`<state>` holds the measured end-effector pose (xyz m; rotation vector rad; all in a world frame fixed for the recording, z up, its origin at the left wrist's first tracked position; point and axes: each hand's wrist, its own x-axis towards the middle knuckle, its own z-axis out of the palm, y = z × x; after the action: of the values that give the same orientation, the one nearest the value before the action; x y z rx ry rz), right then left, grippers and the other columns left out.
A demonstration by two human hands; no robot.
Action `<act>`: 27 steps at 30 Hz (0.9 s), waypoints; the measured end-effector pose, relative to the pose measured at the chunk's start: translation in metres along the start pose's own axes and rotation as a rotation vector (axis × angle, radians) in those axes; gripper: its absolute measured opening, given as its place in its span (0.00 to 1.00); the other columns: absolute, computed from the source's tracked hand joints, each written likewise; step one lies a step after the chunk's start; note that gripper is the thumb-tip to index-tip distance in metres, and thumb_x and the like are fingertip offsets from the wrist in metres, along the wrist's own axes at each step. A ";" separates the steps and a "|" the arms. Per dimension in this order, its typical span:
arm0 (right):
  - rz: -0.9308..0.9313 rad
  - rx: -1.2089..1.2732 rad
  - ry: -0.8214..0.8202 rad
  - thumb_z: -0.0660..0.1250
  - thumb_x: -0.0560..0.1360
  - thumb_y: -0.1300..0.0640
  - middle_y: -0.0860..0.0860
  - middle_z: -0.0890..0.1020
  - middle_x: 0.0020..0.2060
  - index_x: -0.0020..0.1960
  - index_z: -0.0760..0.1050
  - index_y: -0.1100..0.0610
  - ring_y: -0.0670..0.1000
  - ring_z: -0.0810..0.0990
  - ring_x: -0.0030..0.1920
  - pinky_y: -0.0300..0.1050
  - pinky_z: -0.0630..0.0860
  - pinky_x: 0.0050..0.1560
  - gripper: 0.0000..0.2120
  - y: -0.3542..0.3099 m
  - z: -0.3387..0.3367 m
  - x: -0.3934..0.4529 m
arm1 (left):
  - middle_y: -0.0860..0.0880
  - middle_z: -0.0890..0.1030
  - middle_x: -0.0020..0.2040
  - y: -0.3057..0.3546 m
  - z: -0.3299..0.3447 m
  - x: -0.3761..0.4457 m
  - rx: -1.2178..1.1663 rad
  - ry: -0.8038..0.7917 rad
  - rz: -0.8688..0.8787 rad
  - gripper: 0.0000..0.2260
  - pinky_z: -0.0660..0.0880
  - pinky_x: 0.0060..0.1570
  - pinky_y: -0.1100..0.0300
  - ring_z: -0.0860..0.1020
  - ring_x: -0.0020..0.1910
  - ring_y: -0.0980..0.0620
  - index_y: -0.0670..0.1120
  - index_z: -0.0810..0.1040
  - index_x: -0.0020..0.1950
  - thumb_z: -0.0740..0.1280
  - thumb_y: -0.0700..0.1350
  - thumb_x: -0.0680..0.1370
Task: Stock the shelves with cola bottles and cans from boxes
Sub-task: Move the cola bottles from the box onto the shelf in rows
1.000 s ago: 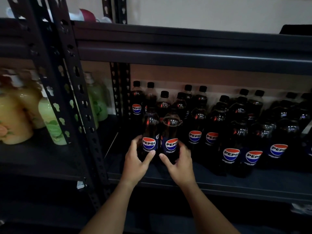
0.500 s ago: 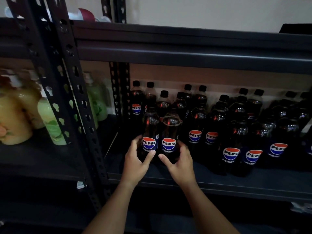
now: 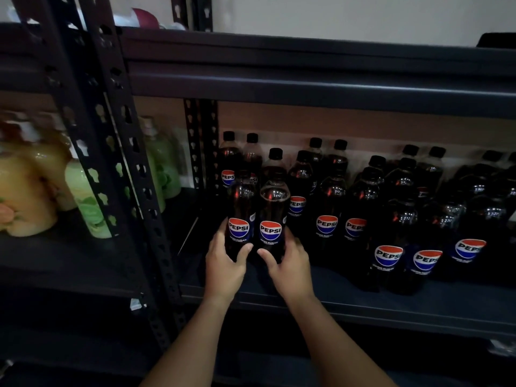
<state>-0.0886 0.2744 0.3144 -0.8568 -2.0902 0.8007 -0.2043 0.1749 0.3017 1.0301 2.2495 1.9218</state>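
Two dark Pepsi cola bottles stand side by side at the left front of the dark metal shelf (image 3: 363,300). My left hand (image 3: 223,263) grips the left bottle (image 3: 240,216) low down, thumb across its front. My right hand (image 3: 290,263) grips the right bottle (image 3: 272,216) the same way. Both labels face me. Behind and to the right stand several more Pepsi bottles (image 3: 391,219) in rows, their black caps near the board above.
A perforated black upright post (image 3: 117,163) divides this bay from the left one, where yellow (image 3: 25,191) and green (image 3: 89,202) soap bottles stand. The upper shelf beam (image 3: 307,88) hangs low over the bottles. The lower shelf below is dark.
Both hands have closed in a little around the two front bottles, and the right bottle's label has turned to face me more squarely.
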 end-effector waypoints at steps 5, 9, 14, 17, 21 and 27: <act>0.029 0.007 -0.009 0.76 0.74 0.50 0.52 0.78 0.62 0.77 0.64 0.53 0.51 0.79 0.62 0.39 0.75 0.59 0.36 -0.012 0.015 0.015 | 0.52 0.72 0.75 0.001 0.005 0.007 -0.010 0.064 -0.073 0.33 0.68 0.74 0.51 0.68 0.76 0.53 0.55 0.63 0.80 0.74 0.44 0.79; 0.037 -0.039 -0.022 0.74 0.76 0.47 0.53 0.77 0.63 0.79 0.61 0.54 0.52 0.80 0.60 0.45 0.80 0.57 0.37 -0.010 0.021 0.019 | 0.49 0.70 0.76 0.003 0.010 0.012 0.048 0.071 -0.095 0.33 0.66 0.74 0.54 0.66 0.77 0.49 0.56 0.59 0.82 0.71 0.46 0.81; 0.007 -0.037 -0.009 0.72 0.77 0.45 0.54 0.75 0.64 0.80 0.59 0.53 0.53 0.79 0.61 0.48 0.81 0.57 0.38 -0.005 0.025 0.018 | 0.45 0.66 0.73 0.002 0.013 0.013 0.085 0.086 -0.131 0.34 0.64 0.67 0.61 0.67 0.74 0.46 0.57 0.58 0.83 0.70 0.48 0.81; -0.013 -0.022 -0.005 0.72 0.77 0.45 0.54 0.75 0.65 0.80 0.58 0.53 0.53 0.77 0.64 0.48 0.79 0.61 0.38 -0.002 0.026 0.018 | 0.45 0.66 0.73 0.002 0.013 0.013 0.074 0.091 -0.132 0.34 0.65 0.66 0.61 0.67 0.74 0.47 0.58 0.58 0.83 0.70 0.48 0.81; -0.033 0.000 -0.003 0.71 0.77 0.45 0.52 0.75 0.65 0.80 0.57 0.52 0.51 0.76 0.65 0.47 0.78 0.63 0.38 -0.001 0.025 0.017 | 0.46 0.66 0.74 0.004 0.013 0.012 0.058 0.096 -0.125 0.33 0.63 0.67 0.61 0.66 0.75 0.48 0.57 0.59 0.83 0.69 0.47 0.81; -0.043 0.012 -0.007 0.70 0.78 0.44 0.52 0.75 0.66 0.81 0.55 0.52 0.51 0.74 0.67 0.48 0.77 0.65 0.38 0.001 0.026 0.016 | 0.47 0.65 0.74 0.001 0.013 0.011 0.083 0.083 -0.114 0.33 0.64 0.67 0.60 0.64 0.76 0.49 0.57 0.57 0.83 0.69 0.48 0.82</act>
<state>-0.1176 0.2807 0.3059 -0.8010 -2.1008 0.7938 -0.2068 0.1919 0.3040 0.8232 2.3942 1.8739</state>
